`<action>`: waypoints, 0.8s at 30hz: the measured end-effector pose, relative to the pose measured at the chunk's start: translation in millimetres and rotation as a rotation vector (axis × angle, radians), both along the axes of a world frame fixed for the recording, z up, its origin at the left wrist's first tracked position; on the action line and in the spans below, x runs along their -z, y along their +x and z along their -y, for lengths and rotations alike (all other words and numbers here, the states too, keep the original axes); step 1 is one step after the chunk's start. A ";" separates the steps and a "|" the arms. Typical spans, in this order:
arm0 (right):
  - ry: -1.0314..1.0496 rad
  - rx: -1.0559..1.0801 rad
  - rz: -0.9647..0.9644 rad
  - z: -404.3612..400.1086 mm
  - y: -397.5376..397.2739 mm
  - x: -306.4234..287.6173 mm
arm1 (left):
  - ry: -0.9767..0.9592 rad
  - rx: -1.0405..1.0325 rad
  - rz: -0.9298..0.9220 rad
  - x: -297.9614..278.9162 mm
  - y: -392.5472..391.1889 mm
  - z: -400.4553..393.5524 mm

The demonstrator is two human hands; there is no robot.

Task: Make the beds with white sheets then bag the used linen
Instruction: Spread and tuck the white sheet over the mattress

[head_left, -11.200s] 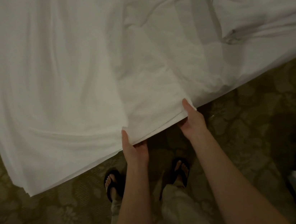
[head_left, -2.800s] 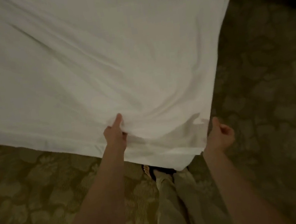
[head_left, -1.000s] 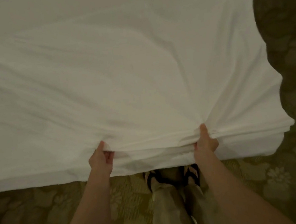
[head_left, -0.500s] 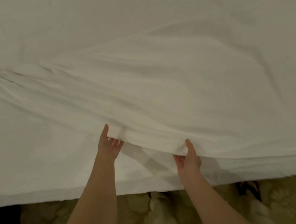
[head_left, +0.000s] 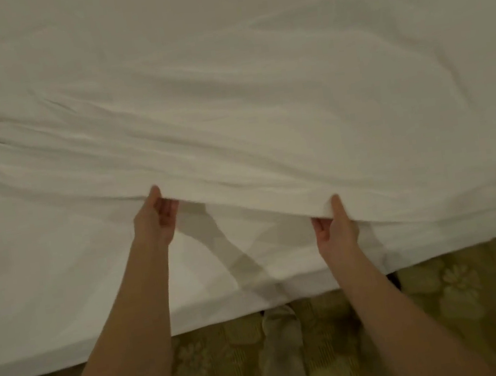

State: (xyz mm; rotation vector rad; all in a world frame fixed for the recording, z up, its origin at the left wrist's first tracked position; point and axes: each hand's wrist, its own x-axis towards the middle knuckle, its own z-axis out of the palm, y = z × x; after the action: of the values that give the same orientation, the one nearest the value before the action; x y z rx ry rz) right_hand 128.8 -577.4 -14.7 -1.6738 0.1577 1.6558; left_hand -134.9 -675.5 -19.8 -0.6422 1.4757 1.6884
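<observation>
I see the white sheet (head_left: 261, 107) spread over the bed, filling the far and middle of the view, with its near hem lifted off a second white layer (head_left: 49, 293) below. The left hand (head_left: 156, 219) pinches that hem left of centre, thumb on top and fingers under, and the right hand (head_left: 335, 226) pinches it further right and nearer. A patterned olive carpet (head_left: 460, 302) lies along the near edge.
</observation>
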 end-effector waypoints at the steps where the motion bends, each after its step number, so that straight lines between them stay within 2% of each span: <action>1: 0.050 0.006 -0.025 -5.8 -1.0 -5.7 | 0.049 -0.002 -0.049 -12.2 -2.0 -3.7; 4: 0.165 -0.006 -0.078 -20.0 -5.3 -28.7 | 0.168 -0.003 -0.177 -49.8 9.5 2.7; 7: 0.180 -0.097 -0.076 -18.0 3.7 -41.5 | 0.210 -0.059 -0.175 -59.3 40.6 38.9; 10: 0.118 -0.202 -0.061 -1.7 25.4 -32.8 | 0.007 -0.130 -0.101 -38.7 84.6 91.8; 13: -0.047 -0.360 0.018 31.4 52.9 -9.6 | -0.202 -0.220 0.031 -7.5 127.7 141.9; 17: -0.173 -0.404 0.024 53.9 79.6 20.1 | -0.285 -0.346 0.109 14.7 140.1 141.3; 20: -0.142 -0.348 -0.020 36.2 90.6 20.6 | -0.188 -0.279 0.188 22.8 152.5 107.9; 22: -0.113 -0.232 0.003 14.4 103.1 17.5 | -0.149 -0.198 0.217 21.4 173.2 78.8; 24: -0.078 -0.091 0.068 -10.3 120.5 14.3 | -0.120 -0.216 0.189 17.0 192.7 56.8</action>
State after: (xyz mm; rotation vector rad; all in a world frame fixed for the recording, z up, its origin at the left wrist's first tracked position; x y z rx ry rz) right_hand 249.4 -567.1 -29.0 -1.8175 0.1154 1.6751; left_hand 57.8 -732.4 -36.8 -1.0301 1.4205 1.6554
